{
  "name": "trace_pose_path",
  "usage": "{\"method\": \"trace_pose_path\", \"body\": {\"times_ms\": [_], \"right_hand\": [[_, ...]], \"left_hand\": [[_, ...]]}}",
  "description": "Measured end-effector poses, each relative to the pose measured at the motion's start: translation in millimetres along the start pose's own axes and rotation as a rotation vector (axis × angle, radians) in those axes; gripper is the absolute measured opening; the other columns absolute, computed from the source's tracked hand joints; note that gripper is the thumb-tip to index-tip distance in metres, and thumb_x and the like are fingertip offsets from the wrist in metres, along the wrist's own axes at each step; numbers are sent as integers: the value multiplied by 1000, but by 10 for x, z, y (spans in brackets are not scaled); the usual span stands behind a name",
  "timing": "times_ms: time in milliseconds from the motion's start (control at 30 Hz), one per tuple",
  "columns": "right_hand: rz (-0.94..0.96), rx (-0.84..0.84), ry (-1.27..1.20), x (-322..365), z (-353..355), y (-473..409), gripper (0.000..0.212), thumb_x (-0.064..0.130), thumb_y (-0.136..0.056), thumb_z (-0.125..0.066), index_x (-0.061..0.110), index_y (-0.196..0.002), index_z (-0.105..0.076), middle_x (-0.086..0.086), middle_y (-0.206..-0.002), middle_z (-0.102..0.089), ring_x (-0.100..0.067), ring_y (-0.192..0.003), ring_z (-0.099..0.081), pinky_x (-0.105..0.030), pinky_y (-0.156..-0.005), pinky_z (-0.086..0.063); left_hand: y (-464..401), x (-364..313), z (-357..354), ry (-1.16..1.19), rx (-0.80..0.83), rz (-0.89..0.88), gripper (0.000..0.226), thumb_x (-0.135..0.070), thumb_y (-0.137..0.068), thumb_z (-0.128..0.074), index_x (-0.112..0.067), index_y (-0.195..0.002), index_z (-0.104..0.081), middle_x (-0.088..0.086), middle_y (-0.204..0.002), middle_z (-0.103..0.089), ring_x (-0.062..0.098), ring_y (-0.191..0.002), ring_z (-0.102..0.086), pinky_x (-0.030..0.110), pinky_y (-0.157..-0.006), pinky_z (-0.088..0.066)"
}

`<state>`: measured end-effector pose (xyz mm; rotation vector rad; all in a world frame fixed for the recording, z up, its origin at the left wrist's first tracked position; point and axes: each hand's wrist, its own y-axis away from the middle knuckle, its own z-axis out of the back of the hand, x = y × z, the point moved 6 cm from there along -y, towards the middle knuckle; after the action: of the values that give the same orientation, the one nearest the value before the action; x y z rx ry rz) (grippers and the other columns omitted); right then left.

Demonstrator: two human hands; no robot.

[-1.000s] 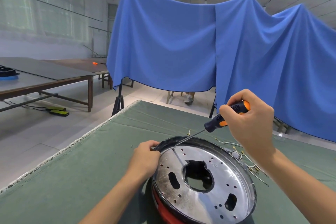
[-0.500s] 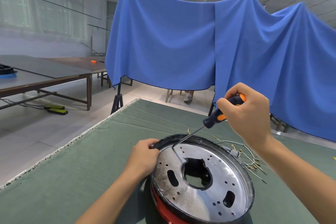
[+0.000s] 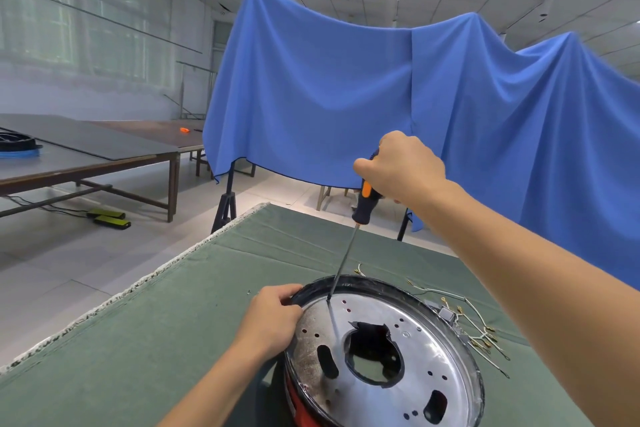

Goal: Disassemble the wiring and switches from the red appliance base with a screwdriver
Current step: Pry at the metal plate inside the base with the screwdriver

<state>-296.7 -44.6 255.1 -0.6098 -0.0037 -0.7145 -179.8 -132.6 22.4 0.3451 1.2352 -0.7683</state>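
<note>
The red base (image 3: 300, 404) lies on the green worktop (image 3: 145, 333), its metal plate (image 3: 394, 357) facing up and loose wires (image 3: 474, 326) trailing at its 2 o'clock. The left hand (image 3: 273, 319) grips the rim at 10 o'clock while the right hand (image 3: 403, 166) is wrapped around the screwdriver (image 3: 349, 239), held steeply with its tip on the plate near 11 o'clock. This looks like seating the tip on a screw; next comes firm downward pressure and turning without slipping.

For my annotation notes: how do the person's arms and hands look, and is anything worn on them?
Both forearms are bare as far as the frame shows: no sleeves, gloves, watch or bracelet in view. The left hand and the right hand show no rings or markings that I can make out. Upper arms are out of view.
</note>
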Motion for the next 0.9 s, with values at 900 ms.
{"method": "trace_pose_path", "body": {"times_ms": [900], "right_hand": [[70, 266, 465, 280, 75, -223, 40, 42, -96, -40, 12, -69, -48, -3, -64, -55, -20, -56, -49, -26, -54, -32]], "left_hand": [[-40, 44, -1, -4, 4, 5, 40, 4, -73, -52, -25, -89, -75, -9, -80, -74, 15, -87, -68, 37, -84, -53]]}}
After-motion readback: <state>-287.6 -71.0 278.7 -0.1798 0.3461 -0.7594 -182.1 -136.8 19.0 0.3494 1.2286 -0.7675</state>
